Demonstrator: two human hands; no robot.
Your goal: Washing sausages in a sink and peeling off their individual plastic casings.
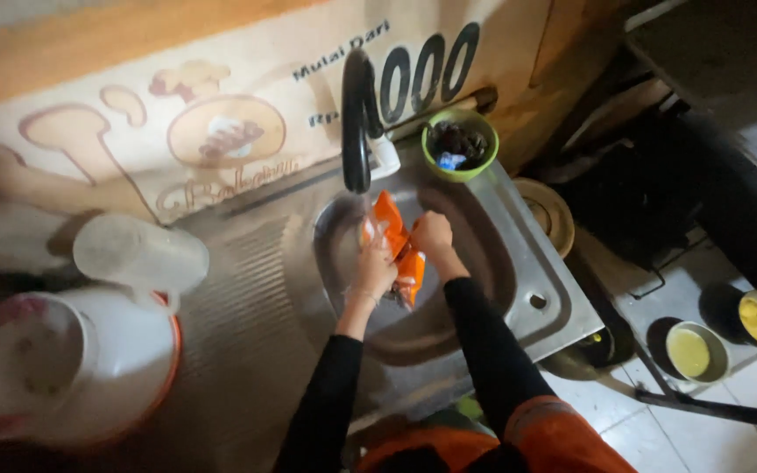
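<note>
Holding: orange plastic pouch [399, 248] gripped by both hands over the steel sink [519, 263], under the black tap [357, 123]
Handling: looks light, thin, soft and likely wet and slippery; best pinched at its edges
Axis: long axis runs from the tap end down toward the person, slightly tilted
Left hand [373, 271]: fingers closed on the pouch's lower side
Right hand [432, 235]: closed on its upper edge
Around: green bowl [460, 144] beside the tap; white lidded container [72, 368] well apart on the table
</note>
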